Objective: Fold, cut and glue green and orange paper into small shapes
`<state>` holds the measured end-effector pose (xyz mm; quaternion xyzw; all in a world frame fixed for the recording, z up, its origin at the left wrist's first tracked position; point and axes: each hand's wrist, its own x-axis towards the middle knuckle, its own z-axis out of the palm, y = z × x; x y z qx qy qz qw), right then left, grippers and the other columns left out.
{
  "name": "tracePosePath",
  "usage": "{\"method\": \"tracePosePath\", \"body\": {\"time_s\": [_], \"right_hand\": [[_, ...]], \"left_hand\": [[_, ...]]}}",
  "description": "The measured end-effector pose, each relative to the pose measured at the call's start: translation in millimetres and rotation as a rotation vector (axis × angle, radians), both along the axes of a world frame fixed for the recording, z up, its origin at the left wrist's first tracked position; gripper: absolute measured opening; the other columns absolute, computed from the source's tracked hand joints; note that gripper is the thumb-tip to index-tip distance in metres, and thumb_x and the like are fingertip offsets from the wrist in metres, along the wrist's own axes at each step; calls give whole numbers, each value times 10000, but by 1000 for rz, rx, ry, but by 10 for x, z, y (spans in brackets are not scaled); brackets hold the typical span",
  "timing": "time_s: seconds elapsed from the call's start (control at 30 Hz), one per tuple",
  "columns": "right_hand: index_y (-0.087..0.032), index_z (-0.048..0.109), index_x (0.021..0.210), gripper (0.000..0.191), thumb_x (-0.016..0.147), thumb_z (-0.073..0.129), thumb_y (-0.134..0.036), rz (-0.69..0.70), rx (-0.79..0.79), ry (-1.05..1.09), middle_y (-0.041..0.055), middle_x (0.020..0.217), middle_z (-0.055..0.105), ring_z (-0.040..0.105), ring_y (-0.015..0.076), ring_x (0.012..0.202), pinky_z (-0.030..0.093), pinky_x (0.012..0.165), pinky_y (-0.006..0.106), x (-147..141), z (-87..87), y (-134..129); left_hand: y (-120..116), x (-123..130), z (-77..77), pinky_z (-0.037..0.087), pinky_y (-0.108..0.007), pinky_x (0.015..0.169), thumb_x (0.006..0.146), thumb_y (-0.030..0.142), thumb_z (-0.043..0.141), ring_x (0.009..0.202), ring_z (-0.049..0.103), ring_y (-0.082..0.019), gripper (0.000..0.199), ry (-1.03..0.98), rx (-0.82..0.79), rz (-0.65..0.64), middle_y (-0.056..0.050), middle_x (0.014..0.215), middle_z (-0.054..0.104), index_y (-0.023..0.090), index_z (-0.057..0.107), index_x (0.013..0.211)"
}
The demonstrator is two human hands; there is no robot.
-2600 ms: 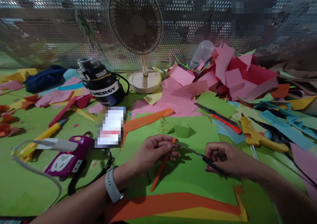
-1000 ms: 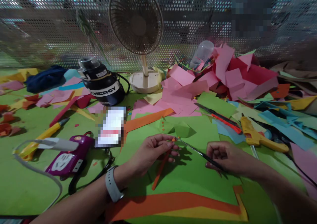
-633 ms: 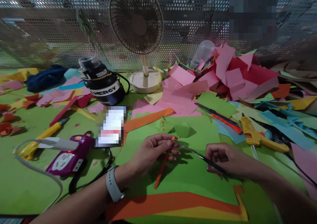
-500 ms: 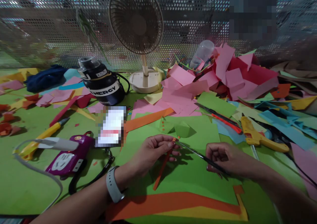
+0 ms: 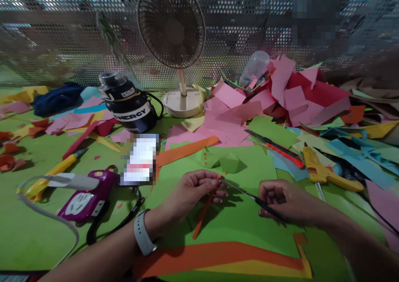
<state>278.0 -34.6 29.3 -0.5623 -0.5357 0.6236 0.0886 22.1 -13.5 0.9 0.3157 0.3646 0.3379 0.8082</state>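
My left hand (image 5: 199,187) pinches a narrow orange paper strip (image 5: 203,217) between thumb and fingertips. The strip's short upper end sticks out above the thumb, and its long end slants down over a green paper sheet (image 5: 249,228). My right hand (image 5: 277,199) is closed around the dark handles of slim scissors (image 5: 241,190). Their metal tips point left and meet the strip's upper end at my left fingertips. Just beyond lie two folded green paper pieces; the left piece (image 5: 209,157) carries a row of small orange bits, while the right piece (image 5: 230,162) looks plain.
A yellow glue gun (image 5: 324,172) and a red-and-black cutter (image 5: 280,150) lie to the right. Pink paper scraps (image 5: 233,111) heap up behind. A fan (image 5: 182,101), a dark bottle (image 5: 131,107), a phone (image 5: 140,159) and a purple power block (image 5: 90,194) stand or lie leftward.
The scissors have turned very slightly in my right hand, their tips still at the orange strip. My left hand and the strip stay almost in place.
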Motion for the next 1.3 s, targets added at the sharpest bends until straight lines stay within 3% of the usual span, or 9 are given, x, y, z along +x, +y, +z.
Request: {"method": "tracePosePath", "body": {"time_s": [0.53,1.3], "right_hand": [[-183,483,671,491,569,855,-486,-11,16,2,-91,527,432,363,56,508,300,463,179,27,-36,11],[-185,481,673,489,582,849,-496,-4,22,-1,-91,522,425,358,58,508,295,465,182,36,-51,4]], "left_hand": [[2,-13,38,539,-265,656,746,287,795,731,704,-150,262,22,-35,-25,-62,884,754,150,691,943],[-5,-27,51,542,-287,690,787,224,755,781,707,-169,174,25,-37,-24,-72,906,755,152,679,927]]}}
